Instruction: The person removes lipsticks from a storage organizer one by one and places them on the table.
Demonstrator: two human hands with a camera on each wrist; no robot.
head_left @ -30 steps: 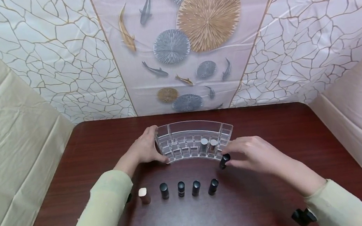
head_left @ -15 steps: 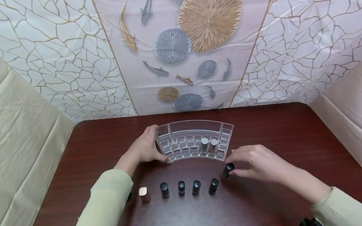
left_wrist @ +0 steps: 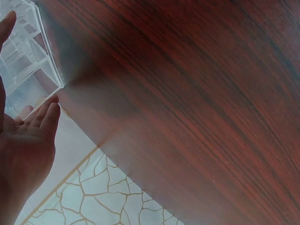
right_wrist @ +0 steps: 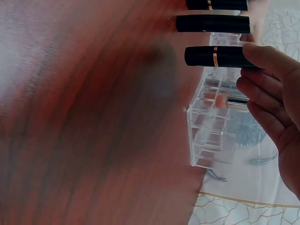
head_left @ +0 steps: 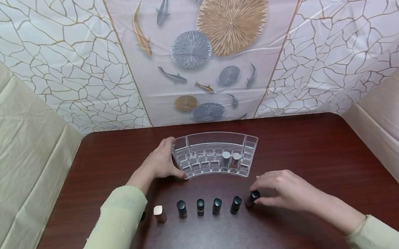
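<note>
A clear acrylic lipstick organizer (head_left: 215,165) with a curved, tiered shape stands on the table. My left hand (head_left: 160,163) grips its left end, thumb at the front corner and fingers at the back one. Two tubes with silvery tops, one of them a lipstick (head_left: 235,161), stand in its front right slots. My right hand (head_left: 283,189) pinches the top of a black lipstick (right_wrist: 211,56) with a gold band, between thumb and fingers. That tube is upright at the right end of a row; whether its base touches the table I cannot tell.
Leftward from the held tube, the row continues with several black lipsticks (head_left: 235,205) and a brown tube with a pale square top (head_left: 160,214). The dark wooden table (head_left: 215,244) ends at a patterned backdrop (head_left: 193,79), with cream cloth (head_left: 14,157) at the sides.
My right hand has brought the black lipstick from the organizer's front right corner toward me, level with the row of tubes. The left hand keeps its grip on the organizer.
</note>
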